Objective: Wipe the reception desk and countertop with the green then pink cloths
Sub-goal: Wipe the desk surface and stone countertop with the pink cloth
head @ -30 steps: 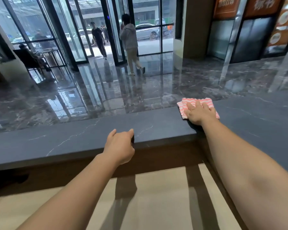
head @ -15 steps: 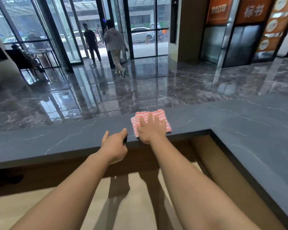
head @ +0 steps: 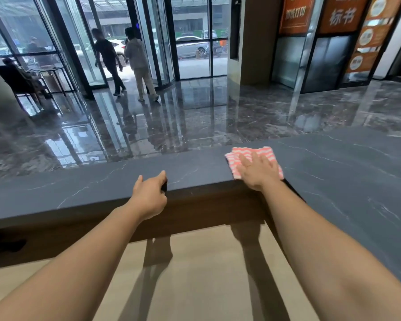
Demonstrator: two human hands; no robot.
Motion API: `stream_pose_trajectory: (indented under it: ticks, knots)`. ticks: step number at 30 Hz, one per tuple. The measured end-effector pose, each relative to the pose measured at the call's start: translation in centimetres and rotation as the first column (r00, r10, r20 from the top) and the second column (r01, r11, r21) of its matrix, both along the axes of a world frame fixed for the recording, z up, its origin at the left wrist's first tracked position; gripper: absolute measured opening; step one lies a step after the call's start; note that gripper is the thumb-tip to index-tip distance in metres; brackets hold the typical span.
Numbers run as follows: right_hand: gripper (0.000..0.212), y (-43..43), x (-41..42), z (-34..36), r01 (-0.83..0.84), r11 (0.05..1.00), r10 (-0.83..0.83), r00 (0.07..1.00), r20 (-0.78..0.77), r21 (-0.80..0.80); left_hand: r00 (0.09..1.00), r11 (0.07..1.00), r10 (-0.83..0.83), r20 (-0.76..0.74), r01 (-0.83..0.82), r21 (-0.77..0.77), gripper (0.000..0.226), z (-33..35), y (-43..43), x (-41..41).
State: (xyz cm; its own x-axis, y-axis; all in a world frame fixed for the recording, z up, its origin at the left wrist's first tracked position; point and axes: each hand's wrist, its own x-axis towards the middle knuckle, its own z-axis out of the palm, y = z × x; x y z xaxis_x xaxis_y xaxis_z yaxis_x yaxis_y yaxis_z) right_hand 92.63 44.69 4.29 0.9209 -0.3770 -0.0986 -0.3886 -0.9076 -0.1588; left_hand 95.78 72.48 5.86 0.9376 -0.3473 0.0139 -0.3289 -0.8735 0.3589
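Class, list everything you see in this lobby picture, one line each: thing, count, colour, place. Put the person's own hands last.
pink cloth: one, pink and white stripes, flat on the countertop near its inner corner
countertop: one, dark grey stone, across the view and down the right side
lower desk: one, beige, below the countertop
floor: one, glossy dark marble, beyond the countertop
walkers: two, dark top and grey top, by the glass doors
signs: several, orange, upper right
left hand: one, holds the countertop's near edge
right hand: one, presses flat on the pink cloth
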Motion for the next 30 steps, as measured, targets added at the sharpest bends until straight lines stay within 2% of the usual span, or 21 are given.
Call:
stream_pose_trajectory:
  ticks: [5,8,15,20,26,30]
  knots:
    - [0.053,0.5,0.0,0.0,0.112,0.994,-0.112,0.994,0.016,0.015,0.992,0.981,0.102,0.08,-0.087,-0.174,0.055,-0.6,2.6,-0.5]
    - [0.053,3.9,0.4,-0.5,0.103,0.994,-0.105,0.991,0.081,0.025,0.968,0.961,0.197,0.155,-0.159,-0.228,0.047,-1.4,4.4,-0.5]
    - [0.054,15.1,1.9,-1.4,-0.162,0.987,0.155,0.967,0.201,0.02,0.911,0.956,0.287,0.296,-0.254,-0.146,0.033,-1.7,6.7,-0.7]
    - [0.056,20.8,3.1,-2.1,-0.455,0.89,0.446,0.874,0.192,0.004,0.887,0.945,0.327,0.327,-0.31,-0.104,0.032,-1.4,7.7,-0.9]
    - [0.066,18.3,3.5,-2.2,-0.578,0.801,0.598,0.774,0.206,-0.155,0.898,0.954,0.3,0.321,-0.282,-0.103,0.033,-1.4,6.1,-0.8]
    - [0.063,13.4,2.1,-1.5,-0.565,0.811,0.584,0.787,0.196,-0.148,0.916,0.968,0.248,0.316,-0.224,-0.109,0.033,-1.1,3.1,-1.0]
